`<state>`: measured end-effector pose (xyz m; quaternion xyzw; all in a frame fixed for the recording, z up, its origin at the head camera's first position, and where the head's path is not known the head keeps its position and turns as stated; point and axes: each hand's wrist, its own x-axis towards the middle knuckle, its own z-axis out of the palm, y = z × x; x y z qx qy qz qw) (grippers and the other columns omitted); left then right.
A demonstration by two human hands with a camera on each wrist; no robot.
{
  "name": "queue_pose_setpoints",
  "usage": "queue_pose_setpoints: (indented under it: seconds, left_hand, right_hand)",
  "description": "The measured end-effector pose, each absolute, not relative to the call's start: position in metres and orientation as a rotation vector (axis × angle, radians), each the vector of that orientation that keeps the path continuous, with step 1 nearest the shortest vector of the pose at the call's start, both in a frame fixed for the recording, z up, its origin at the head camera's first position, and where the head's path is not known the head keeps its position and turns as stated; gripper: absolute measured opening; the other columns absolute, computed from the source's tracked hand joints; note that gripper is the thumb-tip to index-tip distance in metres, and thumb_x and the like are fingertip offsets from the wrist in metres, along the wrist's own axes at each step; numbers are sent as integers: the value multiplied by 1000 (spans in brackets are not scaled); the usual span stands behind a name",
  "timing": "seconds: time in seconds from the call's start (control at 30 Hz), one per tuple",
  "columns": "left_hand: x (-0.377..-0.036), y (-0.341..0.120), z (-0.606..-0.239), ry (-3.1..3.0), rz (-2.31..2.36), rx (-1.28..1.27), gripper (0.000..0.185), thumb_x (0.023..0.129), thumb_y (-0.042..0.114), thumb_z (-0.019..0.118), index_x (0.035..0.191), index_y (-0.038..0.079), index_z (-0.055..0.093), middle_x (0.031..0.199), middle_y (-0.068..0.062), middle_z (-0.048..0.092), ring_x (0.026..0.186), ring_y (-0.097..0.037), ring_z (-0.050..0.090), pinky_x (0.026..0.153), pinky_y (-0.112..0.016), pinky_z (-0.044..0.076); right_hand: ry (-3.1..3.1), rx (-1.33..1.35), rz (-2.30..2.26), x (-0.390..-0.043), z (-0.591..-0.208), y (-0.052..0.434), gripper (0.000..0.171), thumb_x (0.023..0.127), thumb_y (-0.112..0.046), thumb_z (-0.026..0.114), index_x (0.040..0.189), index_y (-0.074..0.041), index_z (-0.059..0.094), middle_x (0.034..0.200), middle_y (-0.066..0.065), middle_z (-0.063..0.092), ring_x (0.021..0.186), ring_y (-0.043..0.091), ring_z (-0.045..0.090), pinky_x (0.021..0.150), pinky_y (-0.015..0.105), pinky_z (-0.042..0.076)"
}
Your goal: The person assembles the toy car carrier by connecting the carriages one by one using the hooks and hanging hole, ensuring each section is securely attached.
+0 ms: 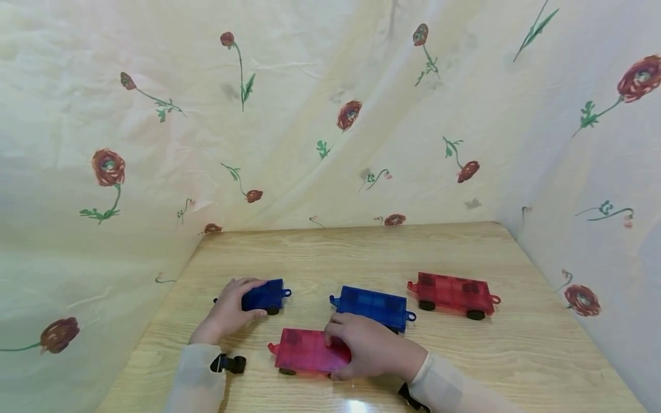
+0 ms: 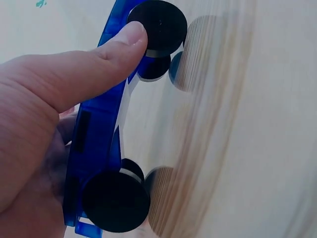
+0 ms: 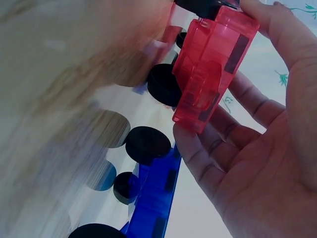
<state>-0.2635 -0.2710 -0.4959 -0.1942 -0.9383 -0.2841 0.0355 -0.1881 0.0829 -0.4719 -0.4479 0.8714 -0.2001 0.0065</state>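
left hand [image 1: 230, 311] grips a translucent blue wheeled car [image 1: 265, 296]; right hand [image 1: 369, 346] clasps the near glossy red car [image 1: 307, 351] on the wood-grain table [image 1: 516, 355].

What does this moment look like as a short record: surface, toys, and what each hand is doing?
surface: wooden table, floral cloth draped behind and at the sides
toys: four wheeled translucent cars, two blue, two red
left hand: grips the left blue car, thumb by a wheel
right hand: holds the near red car
untouched: middle blue car and far red car
other: small black piece near the left sleeve
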Motion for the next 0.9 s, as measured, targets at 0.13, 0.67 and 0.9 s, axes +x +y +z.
queue_pose_setpoints:
  seconds: [0.13,0.67,0.9]
  left_hand:
    - [-264,-275,-500,-2851,-985,-554,71,75,39,81,139,32,52,142,0,45,137,-33,30,109,-60,18]
    - [-264,-286,-499,-2777,-1111,-397,69,71,49,81,134,33,56,138,3,48,130,-31,39,101,-61,33]
    - [-260,-290,-497,-2755,-1132,-403,66,70,46,85,130,34,59,133,6,50,126,-30,42,98,-62,36]
  right_hand:
    - [2748,-1388,-614,-189,-472,83,44,71,-60,77,96,-30,58,95,-16,49,78,4,46,68,20,43]
    - [2883,-1265,-459,-200,-467,73,60,75,-58,75,118,-19,64,108,-9,58,93,7,51,80,26,49]
    - [2951,-1177,-384,-206,-470,69,65,75,-60,74,124,-18,63,114,-3,60,100,12,54,85,31,50]
